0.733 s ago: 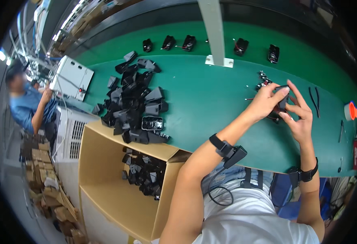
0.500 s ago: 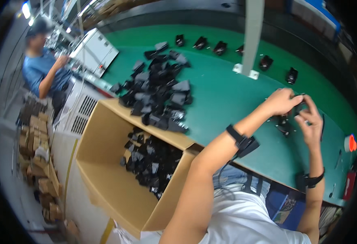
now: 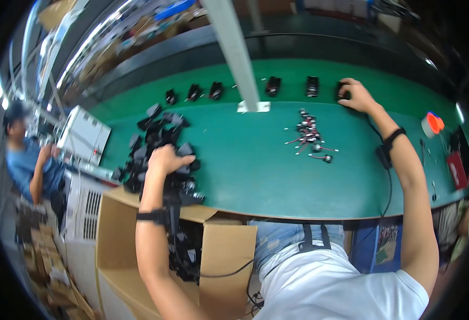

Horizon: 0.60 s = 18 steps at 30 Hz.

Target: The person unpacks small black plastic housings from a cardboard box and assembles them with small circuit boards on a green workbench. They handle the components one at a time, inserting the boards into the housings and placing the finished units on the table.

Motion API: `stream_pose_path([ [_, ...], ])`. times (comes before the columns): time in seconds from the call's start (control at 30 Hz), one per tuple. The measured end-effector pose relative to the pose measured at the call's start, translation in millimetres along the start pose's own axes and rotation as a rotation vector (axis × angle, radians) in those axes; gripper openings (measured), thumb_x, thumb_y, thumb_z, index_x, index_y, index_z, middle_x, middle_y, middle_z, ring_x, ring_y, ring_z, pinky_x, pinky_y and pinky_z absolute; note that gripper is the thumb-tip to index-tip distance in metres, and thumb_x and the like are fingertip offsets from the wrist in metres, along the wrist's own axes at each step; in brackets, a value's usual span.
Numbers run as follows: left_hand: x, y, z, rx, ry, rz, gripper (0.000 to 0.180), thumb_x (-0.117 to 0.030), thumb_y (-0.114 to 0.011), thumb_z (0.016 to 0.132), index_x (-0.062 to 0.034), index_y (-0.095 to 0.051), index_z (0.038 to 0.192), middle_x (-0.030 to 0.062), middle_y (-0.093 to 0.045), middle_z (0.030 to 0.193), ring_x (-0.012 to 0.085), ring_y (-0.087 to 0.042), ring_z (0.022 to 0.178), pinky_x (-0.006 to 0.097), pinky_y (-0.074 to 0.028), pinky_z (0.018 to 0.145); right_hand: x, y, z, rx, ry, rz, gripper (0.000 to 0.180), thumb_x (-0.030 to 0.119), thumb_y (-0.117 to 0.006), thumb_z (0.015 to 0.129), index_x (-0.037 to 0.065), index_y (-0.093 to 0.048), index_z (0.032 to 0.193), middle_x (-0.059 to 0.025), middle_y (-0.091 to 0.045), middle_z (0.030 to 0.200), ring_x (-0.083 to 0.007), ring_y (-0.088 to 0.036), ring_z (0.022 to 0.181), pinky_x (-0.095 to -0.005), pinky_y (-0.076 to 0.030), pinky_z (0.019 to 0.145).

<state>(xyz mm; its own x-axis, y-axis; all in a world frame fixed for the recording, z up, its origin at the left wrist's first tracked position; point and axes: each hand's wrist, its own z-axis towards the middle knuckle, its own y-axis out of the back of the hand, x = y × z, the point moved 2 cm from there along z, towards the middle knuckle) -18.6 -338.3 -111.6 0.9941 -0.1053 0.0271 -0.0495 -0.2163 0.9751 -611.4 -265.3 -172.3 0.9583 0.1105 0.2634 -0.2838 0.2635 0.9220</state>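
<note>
My left hand (image 3: 165,159) is over the pile of black and grey plastic housings (image 3: 157,128) on the left of the green table. Its thumb stands out to the side, and the other fingertips are partly hidden among the pieces. At the far right, my right hand (image 3: 359,97) has its fingers curled round a small black housing (image 3: 343,92), mostly covered by the hand. This piece is at the end of a spaced row of similar black housings (image 3: 312,86). Nearer me lies a small heap of connectors with red and black wires (image 3: 308,130).
A metal post (image 3: 234,53) rises from the table between the row's pieces. An open cardboard box (image 3: 228,250) with more black parts stands against the front edge. An orange-and-white roll (image 3: 433,124) is at right. A person in blue (image 3: 37,165) works at far left.
My hands, together over a piece at the right before, have parted. The left has moved to the pile, the right to the far row's end. The view has swung to the right.
</note>
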Motion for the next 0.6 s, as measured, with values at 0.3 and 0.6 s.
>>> stream_pose_path([
  [0.3, -12.6, -6.3, 10.4, -0.029, -0.043, -0.005, 0.042, -0.043, -0.08, 0.071, -0.0052, -0.069, 0.085, 0.0168, -0.072, 0.093, 0.0332, -0.069, 0.092, 0.042, -0.054, 0.083, 0.3, -13.9, 5.5, -0.014, -0.058, 0.003, 0.03, 0.027, -0.079, 0.073, 0.007, -0.072, 0.094, -0.0157, -0.049, 0.14, -0.0364, -0.045, 0.128, -0.0438, -0.039, 0.109],
  [0.6, -70.5, 3.0, 19.5, -0.195, -0.208, -0.055, 0.033, -0.028, -0.063, 0.081, 0.0021, -0.065, 0.094, 0.0256, -0.069, 0.096, 0.0432, -0.067, 0.093, 0.05, -0.053, 0.085, 76.8, 10.1, -33.0, 0.136, 0.101, 0.487, 0.028, 0.007, -0.072, 0.077, 0.005, -0.068, 0.105, -0.012, -0.066, 0.108, -0.0264, -0.068, 0.093, -0.0392, -0.055, 0.082],
])
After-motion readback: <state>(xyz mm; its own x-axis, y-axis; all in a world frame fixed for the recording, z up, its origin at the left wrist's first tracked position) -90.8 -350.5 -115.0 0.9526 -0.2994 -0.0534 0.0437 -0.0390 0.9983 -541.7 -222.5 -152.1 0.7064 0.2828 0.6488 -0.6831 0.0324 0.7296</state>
